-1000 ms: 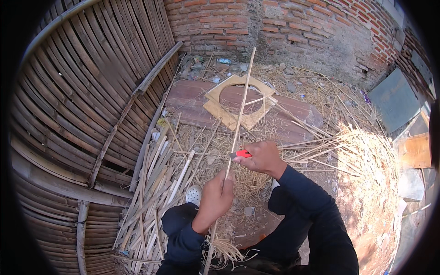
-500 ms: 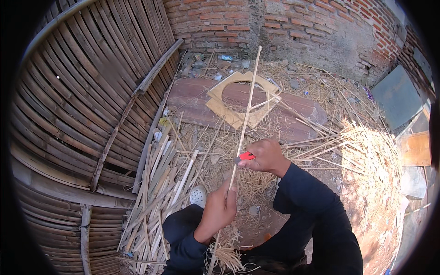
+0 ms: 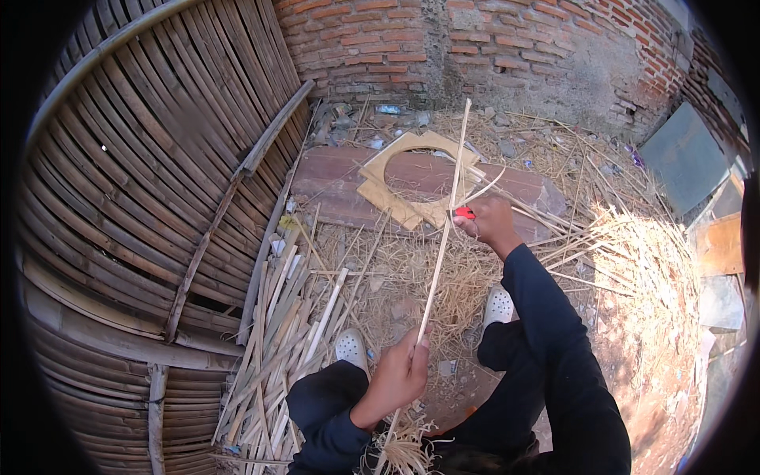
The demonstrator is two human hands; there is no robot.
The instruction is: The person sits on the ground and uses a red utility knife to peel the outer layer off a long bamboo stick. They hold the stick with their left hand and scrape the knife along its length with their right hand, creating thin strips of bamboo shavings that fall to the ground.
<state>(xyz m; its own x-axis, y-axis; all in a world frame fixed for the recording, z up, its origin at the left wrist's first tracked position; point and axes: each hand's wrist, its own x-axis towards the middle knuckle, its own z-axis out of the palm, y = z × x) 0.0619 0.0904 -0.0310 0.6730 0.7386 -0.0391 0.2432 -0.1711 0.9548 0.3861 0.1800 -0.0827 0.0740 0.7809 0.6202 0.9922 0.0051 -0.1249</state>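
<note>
A long, pale bamboo strip (image 3: 438, 273) slants upward and away from my lap. Near its lower end, my left hand (image 3: 398, 375) is closed around it. Farther up, my right hand (image 3: 491, 224) grips a red-handled utility knife (image 3: 465, 213), its blade against the strip. A thin curled shaving (image 3: 489, 185) stands off the strip just above the blade. Below my left hand, a tuft of curled shavings (image 3: 405, 454) hangs at the strip's near end.
Split bamboo strips (image 3: 269, 368) lie piled at the left beside a slatted bamboo wall (image 3: 150, 182). Ahead, a wooden board with a round hole (image 3: 374, 192) lies on a reddish plank (image 3: 328, 170). Shavings litter the ground, and a brick wall (image 3: 546, 59) stands behind.
My right hand with the knife has slid up along the strip, away from my left hand. The shaving now curls more, and the strip's far end has shifted right.
</note>
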